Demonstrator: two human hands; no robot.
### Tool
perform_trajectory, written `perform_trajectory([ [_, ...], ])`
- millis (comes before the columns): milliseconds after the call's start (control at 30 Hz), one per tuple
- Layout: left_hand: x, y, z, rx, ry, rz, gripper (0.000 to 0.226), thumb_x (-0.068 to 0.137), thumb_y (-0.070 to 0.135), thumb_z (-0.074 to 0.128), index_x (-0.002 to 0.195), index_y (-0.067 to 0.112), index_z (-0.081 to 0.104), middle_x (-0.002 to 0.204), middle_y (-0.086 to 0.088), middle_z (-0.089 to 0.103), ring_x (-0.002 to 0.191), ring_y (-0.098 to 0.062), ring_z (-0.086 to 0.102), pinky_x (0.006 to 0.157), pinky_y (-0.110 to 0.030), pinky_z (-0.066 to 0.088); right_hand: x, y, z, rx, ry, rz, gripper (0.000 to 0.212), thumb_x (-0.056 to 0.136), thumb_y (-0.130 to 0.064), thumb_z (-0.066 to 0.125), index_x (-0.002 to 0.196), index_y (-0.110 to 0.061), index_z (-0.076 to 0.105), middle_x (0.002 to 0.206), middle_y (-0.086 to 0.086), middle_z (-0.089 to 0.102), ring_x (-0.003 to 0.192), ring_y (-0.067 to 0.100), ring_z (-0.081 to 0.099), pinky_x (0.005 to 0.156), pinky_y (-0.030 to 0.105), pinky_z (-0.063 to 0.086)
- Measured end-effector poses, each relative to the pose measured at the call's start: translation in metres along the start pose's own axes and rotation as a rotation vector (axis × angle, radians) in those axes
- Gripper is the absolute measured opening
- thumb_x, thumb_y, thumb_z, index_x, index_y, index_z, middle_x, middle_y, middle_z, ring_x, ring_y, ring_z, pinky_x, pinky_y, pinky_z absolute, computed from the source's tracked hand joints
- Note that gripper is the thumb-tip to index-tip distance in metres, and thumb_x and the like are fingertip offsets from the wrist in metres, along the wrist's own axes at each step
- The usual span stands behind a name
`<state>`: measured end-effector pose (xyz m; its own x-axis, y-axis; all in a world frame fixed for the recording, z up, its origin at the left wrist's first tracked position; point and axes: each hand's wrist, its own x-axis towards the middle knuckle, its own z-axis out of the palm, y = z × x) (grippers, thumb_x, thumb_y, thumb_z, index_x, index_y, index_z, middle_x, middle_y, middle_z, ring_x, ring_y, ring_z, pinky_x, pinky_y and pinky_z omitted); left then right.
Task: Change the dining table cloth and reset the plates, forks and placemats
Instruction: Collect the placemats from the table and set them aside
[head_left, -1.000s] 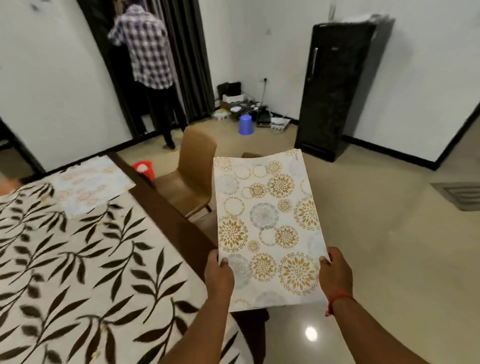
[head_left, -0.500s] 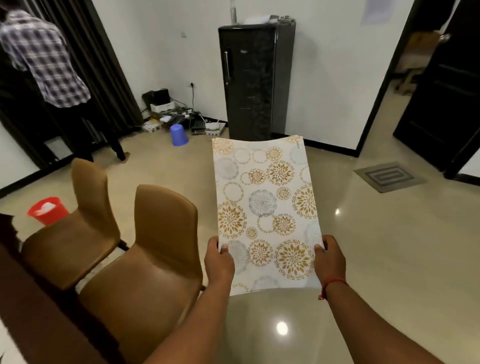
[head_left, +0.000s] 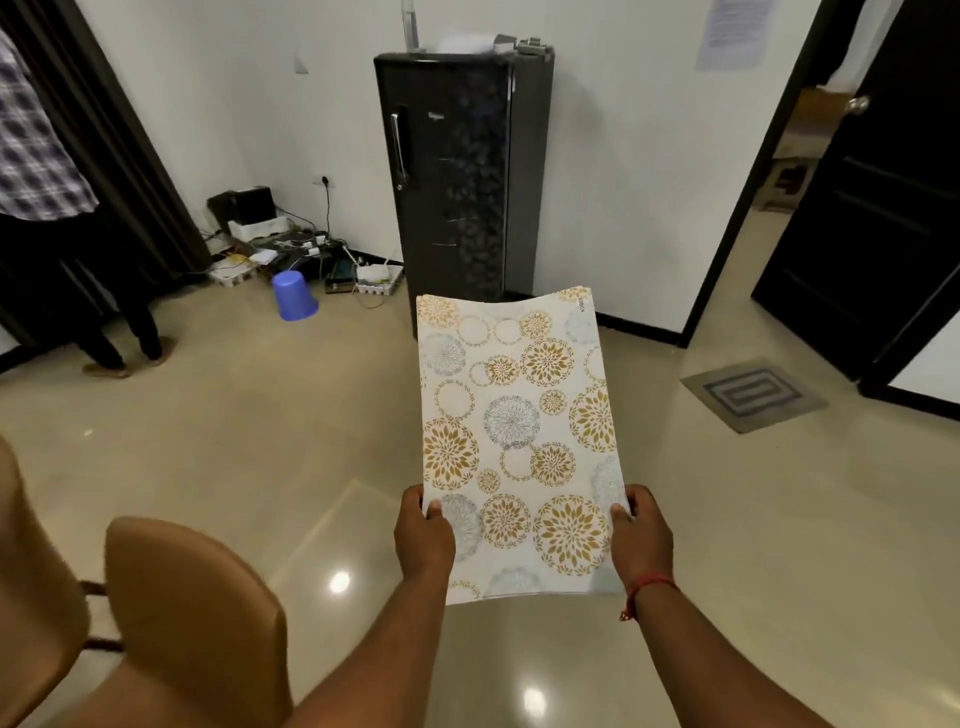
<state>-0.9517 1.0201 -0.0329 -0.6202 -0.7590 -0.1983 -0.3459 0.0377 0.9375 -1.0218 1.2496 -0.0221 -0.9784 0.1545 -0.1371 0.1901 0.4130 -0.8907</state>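
Underneath, both hands' fingers are hidden: left hand (head_left: 423, 538) and right hand (head_left: 643, 535) pinch the placemat (head_left: 519, 441).

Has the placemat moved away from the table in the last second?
Yes. The placemat, gripped by the left hand and right hand, was beside the table; now the table is out of view and the fridge lies ahead.

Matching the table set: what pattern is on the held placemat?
Gold and grey floral circles on the white placemat, clearest in the head view.
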Motion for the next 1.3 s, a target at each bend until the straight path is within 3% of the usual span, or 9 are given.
perform_trajectory([
  [133, 0.092, 0.05, 0.032, -0.018, 0.002, 0.03, 0.02, 0.101, 0.01, 0.046, 0.103, 0.028, 0.056, 0.101, 0.004, 0.064, 0.093, -0.02, 0.06, 0.08, -0.026, 0.042, 0.082, -0.051, 0.04, 0.015, 0.031, -0.031, 0.013, 0.096, -0.008, 0.052, 0.094, -0.019, 0.059, 0.085, -0.002, 0.065, 0.074, 0.017, 0.059, 0.061, 0.027, 0.044],
  [333, 0.22, 0.083, 0.055, -0.022, 0.039, 0.053, 0.017, 0.102, 0.009, 0.046, 0.105, 0.022, 0.056, 0.1, 0.005, 0.064, 0.093, -0.019, 0.06, 0.079, -0.023, 0.039, 0.19, -0.101, 0.124, 0.051, -0.028, -0.047, 0.014, 0.097, -0.009, 0.052, 0.097, -0.022, 0.059, 0.087, -0.009, 0.065, 0.076, 0.009, 0.06, 0.06, 0.022, 0.041],
  [533, 0.356, 0.093, 0.048, -0.052, 0.236, -0.055, 0.019, 0.102, 0.008, 0.045, 0.112, 0.016, 0.059, 0.104, 0.002, 0.065, 0.094, -0.017, 0.059, 0.079, -0.023, 0.04, 0.307, -0.16, 0.268, 0.002, -0.268, -0.106, 0.015, 0.098, -0.009, 0.053, 0.098, -0.023, 0.059, 0.094, -0.003, 0.067, 0.084, 0.021, 0.062, 0.072, 0.029, 0.045],
  [833, 0.504, 0.091, -0.077, -0.111, 0.685, -0.24, 0.022, 0.102, 0.008, 0.045, 0.118, 0.013, 0.059, 0.112, -0.005, 0.066, 0.102, -0.025, 0.061, 0.085, -0.029, 0.046, 0.351, -0.294, 0.524, -0.092, -0.74, -0.294, 0.013, 0.097, -0.012, 0.053, 0.101, -0.021, 0.061, 0.098, 0.0, 0.069, 0.089, 0.023, 0.064, 0.077, 0.034, 0.051],
  [967, 0.571, 0.072, -0.141, -0.115, 0.813, -0.289, 0.027, 0.103, 0.01, 0.046, 0.128, 0.009, 0.055, 0.123, -0.009, 0.063, 0.114, -0.029, 0.058, 0.096, -0.035, 0.046, 0.334, -0.339, 0.64, -0.093, -0.859, -0.36, 0.012, 0.098, -0.012, 0.053, 0.101, -0.021, 0.061, 0.095, 0.0, 0.068, 0.085, 0.023, 0.063, 0.075, 0.034, 0.051],
  [1133, 0.648, 0.052, -0.233, -0.115, 0.912, -0.382, 0.027, 0.103, 0.012, 0.045, 0.128, 0.011, 0.055, 0.125, -0.009, 0.063, 0.111, -0.026, 0.058, 0.088, -0.027, 0.042, 0.3, -0.391, 0.775, -0.128, -0.991, -0.398, 0.013, 0.097, -0.01, 0.054, 0.1, -0.021, 0.061, 0.093, -0.001, 0.068, 0.084, 0.02, 0.064, 0.072, 0.031, 0.048],
  [1300, 0.716, 0.052, -0.318, -0.141, 1.015, -0.441, 0.023, 0.104, 0.013, 0.043, 0.123, 0.016, 0.056, 0.118, -0.006, 0.064, 0.105, -0.026, 0.059, 0.087, -0.031, 0.046, 0.26, -0.452, 0.891, -0.136, -1.08, -0.407, 0.016, 0.097, -0.009, 0.052, 0.098, -0.023, 0.06, 0.089, -0.007, 0.065, 0.08, 0.012, 0.061, 0.064, 0.024, 0.044],
])
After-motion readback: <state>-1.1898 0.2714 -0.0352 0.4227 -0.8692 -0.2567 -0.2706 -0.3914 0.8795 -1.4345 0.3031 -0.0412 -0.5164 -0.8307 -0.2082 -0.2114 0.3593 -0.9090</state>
